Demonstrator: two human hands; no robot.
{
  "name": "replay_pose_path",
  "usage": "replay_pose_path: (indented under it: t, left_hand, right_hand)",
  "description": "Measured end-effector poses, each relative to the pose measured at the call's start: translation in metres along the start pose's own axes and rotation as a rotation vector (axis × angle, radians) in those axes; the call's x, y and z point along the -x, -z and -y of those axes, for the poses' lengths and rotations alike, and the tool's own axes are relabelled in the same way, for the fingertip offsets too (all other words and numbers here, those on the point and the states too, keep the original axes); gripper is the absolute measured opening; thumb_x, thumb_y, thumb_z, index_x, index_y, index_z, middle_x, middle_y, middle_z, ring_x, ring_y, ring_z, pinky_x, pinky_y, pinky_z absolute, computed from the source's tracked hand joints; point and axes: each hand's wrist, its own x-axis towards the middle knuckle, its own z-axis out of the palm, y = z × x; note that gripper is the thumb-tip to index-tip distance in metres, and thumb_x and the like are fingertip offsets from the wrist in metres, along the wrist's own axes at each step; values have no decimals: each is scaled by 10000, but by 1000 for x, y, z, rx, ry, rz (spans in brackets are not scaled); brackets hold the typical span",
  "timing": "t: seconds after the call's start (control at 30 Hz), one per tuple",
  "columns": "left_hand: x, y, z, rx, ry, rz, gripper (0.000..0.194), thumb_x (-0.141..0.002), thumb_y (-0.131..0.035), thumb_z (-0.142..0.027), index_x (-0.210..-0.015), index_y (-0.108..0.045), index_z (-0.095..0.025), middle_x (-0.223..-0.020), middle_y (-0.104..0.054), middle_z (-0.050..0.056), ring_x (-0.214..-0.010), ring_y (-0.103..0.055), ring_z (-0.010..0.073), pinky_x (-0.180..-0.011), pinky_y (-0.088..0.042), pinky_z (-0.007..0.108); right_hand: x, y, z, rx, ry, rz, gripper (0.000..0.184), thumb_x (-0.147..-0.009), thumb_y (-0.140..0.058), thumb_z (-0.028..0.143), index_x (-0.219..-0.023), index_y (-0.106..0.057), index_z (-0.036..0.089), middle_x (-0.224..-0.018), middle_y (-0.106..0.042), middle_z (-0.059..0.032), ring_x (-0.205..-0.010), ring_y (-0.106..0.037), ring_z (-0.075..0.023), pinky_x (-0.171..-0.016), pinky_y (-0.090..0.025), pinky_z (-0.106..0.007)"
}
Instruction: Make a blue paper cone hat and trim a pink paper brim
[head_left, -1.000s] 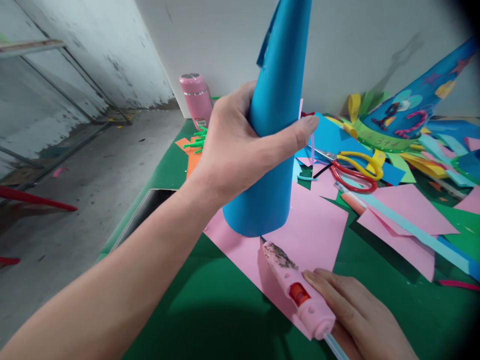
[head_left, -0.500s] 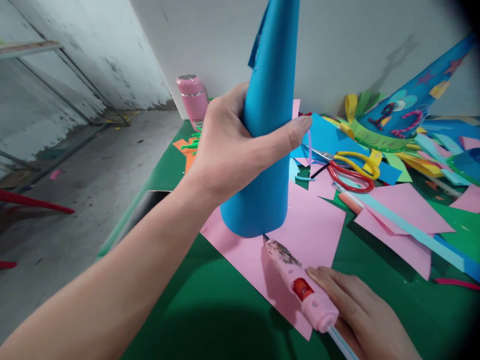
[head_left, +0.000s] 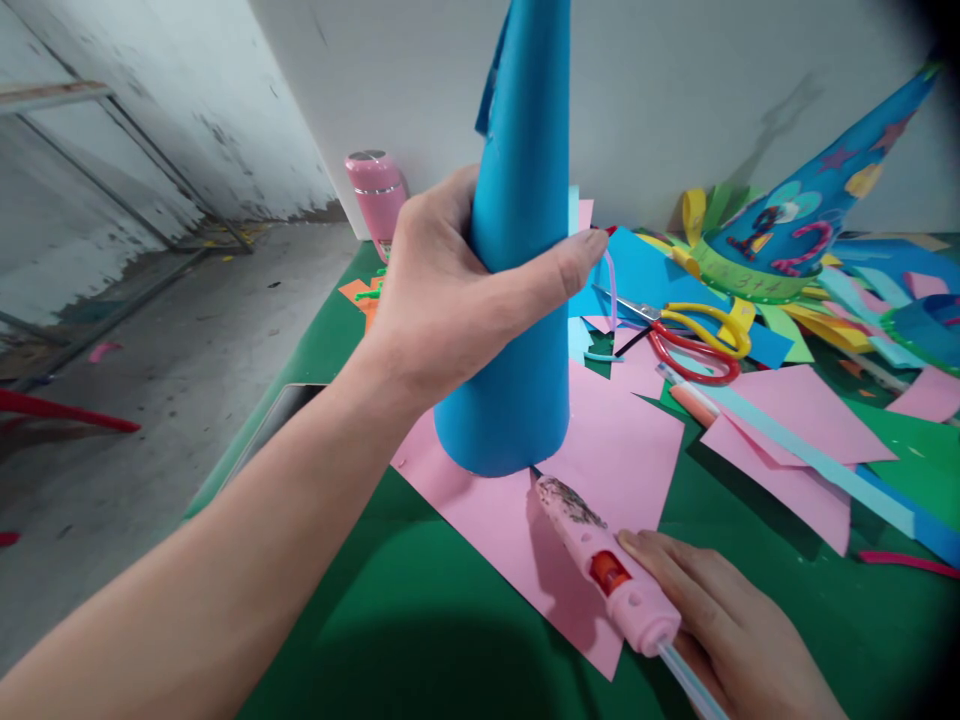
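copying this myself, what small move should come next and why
Probably ease the glue gun along the bottom edge of the blue cone: the right hand holds the nozzle there, while the left hand grips the cone on the pink paper.

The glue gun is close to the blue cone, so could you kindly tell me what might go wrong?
The glue gun has its nozzle close to the bottom edge of the blue cone, so drips could stray onto the pink sheet underneath. If the left hand slips, the cone might shift against the nozzle.

Muted light, blackened right corners.
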Motion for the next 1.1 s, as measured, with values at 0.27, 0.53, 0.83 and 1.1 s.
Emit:
replay_pose_path:
  t: [0.27,0.53,0.83,1.1]
  left_hand:
    - [0,-2,-3,-14,3,-15,196,-680,-742,-233,-642,-556,-184,-573,-479,-25,-532,-488,94,-457,-417,245]
    - [1,-2,-4,-15,8,-5,214,-694,-738,-233,-635,-538,-181,-572,-498,-35,-528,-494,78,-460,-425,225]
    - [0,-2,-3,-39,6,-12,219,-682,-753,-215,-642,-540,-179,-571,-504,-46,-532,-527,90,-484,-407,227]
    - [0,-2,-3,-36,-5,-8,190,-689,-742,-216,-658,-560,-173,-573,-501,-43,-535,-524,87,-477,-411,229]
  right_hand:
    - [0,2,-1,17,-5,-10,276,-959,-294,242,-1144,-490,182,-809,-748,-86,-651,-729,-151,-535,-567,-186]
    - [0,2,-3,6,-11,-10,292,-931,-307,210,-1153,-494,179,-808,-745,-84,-647,-728,-154,-532,-568,-189]
    - [-7,0,5,-49,-9,4,276,-969,-278,237,-1140,-489,191,-816,-747,-82,-639,-724,-157,-528,-577,-205]
    - [-3,1,3,-44,-16,-7,277,-960,-292,239,-1132,-500,174,-812,-745,-94,-629,-722,-159,-513,-570,-197]
